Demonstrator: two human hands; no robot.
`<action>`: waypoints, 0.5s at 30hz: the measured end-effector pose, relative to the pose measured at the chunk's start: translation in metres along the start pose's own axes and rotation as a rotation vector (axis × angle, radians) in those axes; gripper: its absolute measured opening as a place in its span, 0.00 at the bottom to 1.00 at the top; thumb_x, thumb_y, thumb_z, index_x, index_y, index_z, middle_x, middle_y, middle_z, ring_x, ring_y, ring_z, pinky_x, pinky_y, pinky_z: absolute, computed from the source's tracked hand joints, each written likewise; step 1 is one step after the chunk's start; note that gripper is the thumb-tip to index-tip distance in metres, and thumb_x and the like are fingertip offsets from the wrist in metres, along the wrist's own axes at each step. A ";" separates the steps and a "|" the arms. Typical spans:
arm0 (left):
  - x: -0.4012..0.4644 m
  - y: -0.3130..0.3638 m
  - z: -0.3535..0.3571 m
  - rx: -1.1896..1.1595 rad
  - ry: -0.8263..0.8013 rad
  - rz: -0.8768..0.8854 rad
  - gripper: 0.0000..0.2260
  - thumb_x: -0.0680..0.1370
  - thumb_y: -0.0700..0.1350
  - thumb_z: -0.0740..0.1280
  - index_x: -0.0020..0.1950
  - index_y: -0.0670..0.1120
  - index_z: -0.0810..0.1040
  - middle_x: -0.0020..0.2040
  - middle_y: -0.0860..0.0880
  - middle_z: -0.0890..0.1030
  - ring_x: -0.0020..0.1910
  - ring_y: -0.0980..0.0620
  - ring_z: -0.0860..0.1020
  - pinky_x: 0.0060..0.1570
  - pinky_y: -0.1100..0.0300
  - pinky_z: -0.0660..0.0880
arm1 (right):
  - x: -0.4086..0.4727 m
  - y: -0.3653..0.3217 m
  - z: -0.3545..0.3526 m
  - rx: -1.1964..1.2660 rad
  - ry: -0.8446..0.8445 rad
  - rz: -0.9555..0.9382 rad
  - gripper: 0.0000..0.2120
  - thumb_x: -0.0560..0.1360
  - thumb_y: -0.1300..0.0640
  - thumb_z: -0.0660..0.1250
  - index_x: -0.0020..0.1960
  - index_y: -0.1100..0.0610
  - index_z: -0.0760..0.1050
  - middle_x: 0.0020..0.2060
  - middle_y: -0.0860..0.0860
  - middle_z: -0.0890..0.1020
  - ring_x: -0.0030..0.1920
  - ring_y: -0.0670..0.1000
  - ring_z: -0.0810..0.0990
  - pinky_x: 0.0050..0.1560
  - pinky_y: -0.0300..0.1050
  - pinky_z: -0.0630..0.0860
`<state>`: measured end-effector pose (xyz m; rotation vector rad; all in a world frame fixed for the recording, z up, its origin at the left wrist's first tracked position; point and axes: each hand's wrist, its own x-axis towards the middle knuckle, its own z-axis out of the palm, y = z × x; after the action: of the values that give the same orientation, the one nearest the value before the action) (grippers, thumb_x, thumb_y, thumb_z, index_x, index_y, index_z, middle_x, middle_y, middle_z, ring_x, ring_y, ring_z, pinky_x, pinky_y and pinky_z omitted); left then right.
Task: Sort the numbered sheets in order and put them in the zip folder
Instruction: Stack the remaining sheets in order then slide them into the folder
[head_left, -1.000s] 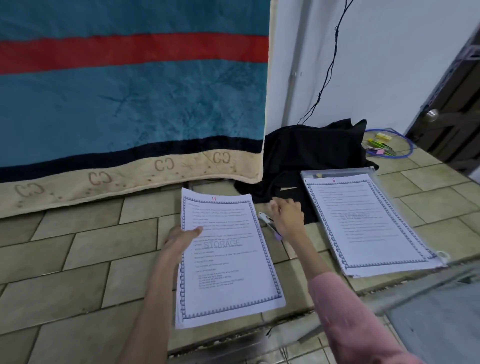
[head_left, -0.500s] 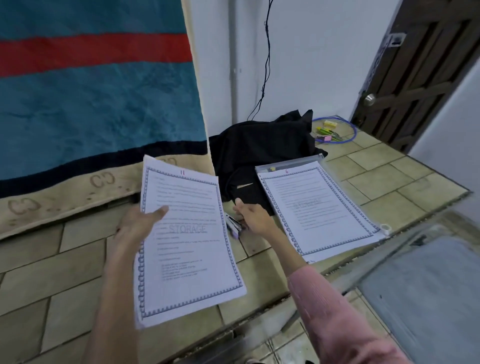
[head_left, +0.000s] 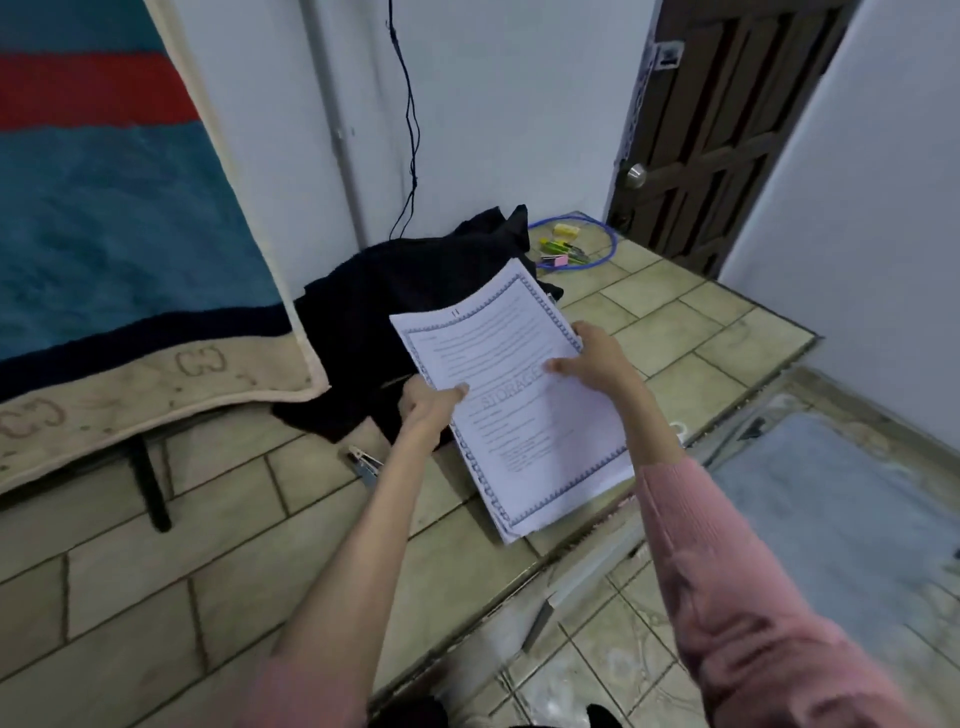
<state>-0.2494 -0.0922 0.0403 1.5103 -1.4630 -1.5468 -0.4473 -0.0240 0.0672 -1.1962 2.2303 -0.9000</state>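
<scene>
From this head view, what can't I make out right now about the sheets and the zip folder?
- Zip folder: hidden under the sheet marked 11; only a small white bit shows at the right edge.
- Sheets beneath: numbers covered by the top sheet.
- Body text: too small and blurred; only "STORAGE" reads.
- Left hand and right hand: the fingers under the paper are hidden.

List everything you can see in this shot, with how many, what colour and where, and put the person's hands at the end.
sheets: one stack, top sheet numbered 11, white with a blue border, held over the tiled ledge, centre
black cloth: one, black, behind the sheets by the wall
stapler: one, dark and silver, on the tiles left of the sheets
blanket: one, teal, red and cream, hanging at left
blue cable: one loop, blue, near the door, ringing small yellow, green and pink items
door: one, dark brown, upper right
left hand: grips the sheets' left edge
right hand: grips the sheets' right edge
</scene>
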 end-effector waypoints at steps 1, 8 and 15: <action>0.005 -0.007 0.013 0.132 0.018 -0.011 0.17 0.75 0.42 0.69 0.63 0.39 0.75 0.65 0.42 0.75 0.63 0.44 0.74 0.60 0.56 0.72 | 0.007 0.010 0.001 -0.105 -0.018 0.035 0.21 0.72 0.57 0.71 0.61 0.64 0.72 0.58 0.59 0.77 0.57 0.59 0.75 0.51 0.48 0.71; 0.006 -0.016 0.049 0.417 0.099 -0.091 0.29 0.76 0.43 0.68 0.71 0.37 0.58 0.72 0.38 0.58 0.70 0.38 0.59 0.63 0.46 0.66 | 0.017 0.054 0.023 -0.355 -0.063 0.254 0.36 0.72 0.41 0.68 0.70 0.61 0.61 0.67 0.61 0.64 0.67 0.61 0.61 0.65 0.56 0.64; 0.012 -0.019 0.046 0.208 0.157 -0.180 0.32 0.74 0.42 0.70 0.71 0.34 0.57 0.71 0.38 0.62 0.70 0.39 0.63 0.64 0.47 0.67 | 0.027 0.048 0.026 -0.314 -0.052 0.363 0.44 0.65 0.32 0.68 0.69 0.61 0.63 0.69 0.60 0.62 0.69 0.61 0.59 0.67 0.60 0.59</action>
<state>-0.2885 -0.0826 0.0090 1.8851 -1.4674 -1.3710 -0.4709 -0.0359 0.0123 -0.8780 2.4975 -0.3840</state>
